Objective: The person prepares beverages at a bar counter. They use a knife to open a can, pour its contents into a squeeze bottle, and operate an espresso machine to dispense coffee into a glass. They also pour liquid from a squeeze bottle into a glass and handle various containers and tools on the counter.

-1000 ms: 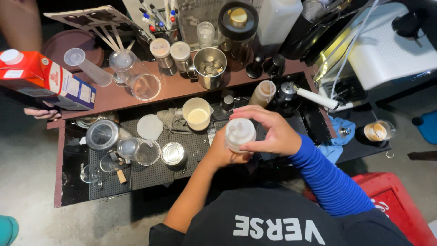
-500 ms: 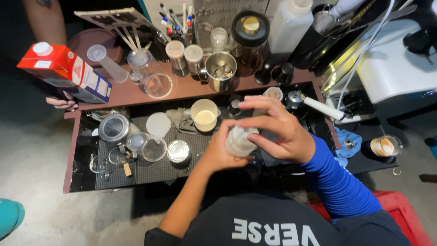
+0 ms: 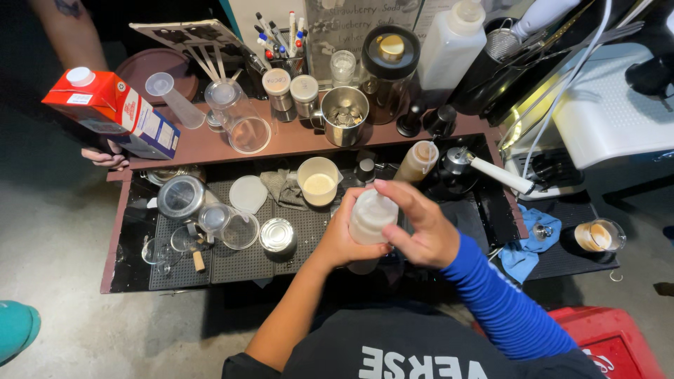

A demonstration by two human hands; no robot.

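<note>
Head view, looking down on a cluttered drink-making desk (image 3: pixel 210 144).

Hands: both hands closed on one frosted plastic bottle (image 3: pixel 372 216), held above the black grid mat (image 3: pixel 232 263), just below frame centre. Left hand (image 3: pixel 344 242) wraps the bottle from 8 o'clock, fingers curled around its lower body. Right hand (image 3: pixel 421 228), blue sleeve, covers it from 3 o'clock, fingers arched over the top and far side. Bottle roughly upright; whether it has a cap on cannot be told under the fingers.

Around the bottle:
- 11 o'clock, near: cream cup (image 3: pixel 318 181) with pale liquid, on the mat.
- 1 o'clock, just beyond the right fingertips: squeeze bottle of tan liquid (image 3: pixel 416 161), tilted.
- 2 o'clock: dark metal tool with white handle (image 3: pixel 484 172).
- 9 o'clock: opened tin can (image 3: pixel 278 235); further out, clear glass measuring jugs (image 3: pixel 228 224) and a steel lidded pot (image 3: pixel 181 198).
- 10 o'clock: white round lid (image 3: pixel 248 194) beside a grey cloth (image 3: pixel 284 186).

Upper shelf, 12 o'clock: steel cup of small metal pieces (image 3: pixel 344 116), two shaker jars (image 3: pixel 291 95), dark glass jar with gold cap (image 3: pixel 390 63), white plastic bottle (image 3: pixel 449 45).

Far 10 o'clock: another person's hand (image 3: pixel 105 156) grips a red-and-white carton (image 3: pixel 112 112) at the desk's edge, well apart from the bottle.

3 o'clock, far: blue cloth (image 3: pixel 526 245) and a glass of brown drink (image 3: pixel 597 235).
</note>
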